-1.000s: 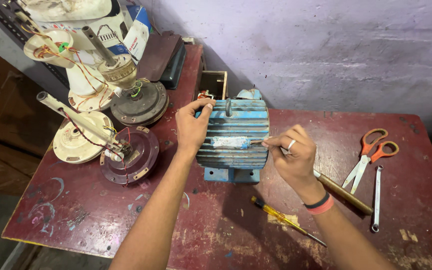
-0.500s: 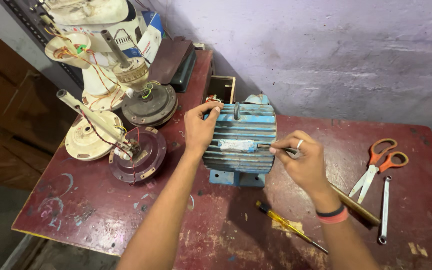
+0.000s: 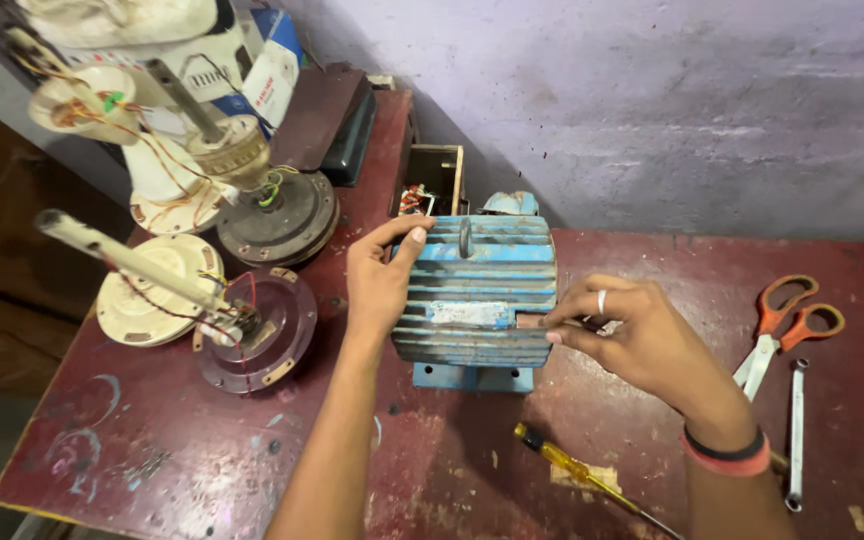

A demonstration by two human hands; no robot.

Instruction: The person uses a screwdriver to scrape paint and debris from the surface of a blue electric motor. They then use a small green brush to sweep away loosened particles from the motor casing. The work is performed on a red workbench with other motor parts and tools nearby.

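Note:
A blue ribbed electric motor [image 3: 477, 290] stands on a dark red table [image 3: 152, 440]. My left hand [image 3: 377, 285] holds the motor's left end, thumb on top and fingers against the ribs. My right hand [image 3: 642, 340], with a ring and a wrist band, pinches at the motor's right end beside the pale nameplate. Whether a small tool sits between those fingertips is hidden.
A yellow-handled screwdriver [image 3: 577, 470] lies in front of the motor. Orange scissors [image 3: 782, 325] and a slim spanner [image 3: 795, 430] lie at the right. Opened fan motors with shafts and wires [image 3: 252, 335] crowd the left. A small wooden box [image 3: 432, 180] stands behind, against the wall.
Both hands stay on the motor. My right fingertips have closed in on the motor's right end, and the view has drawn nearer.

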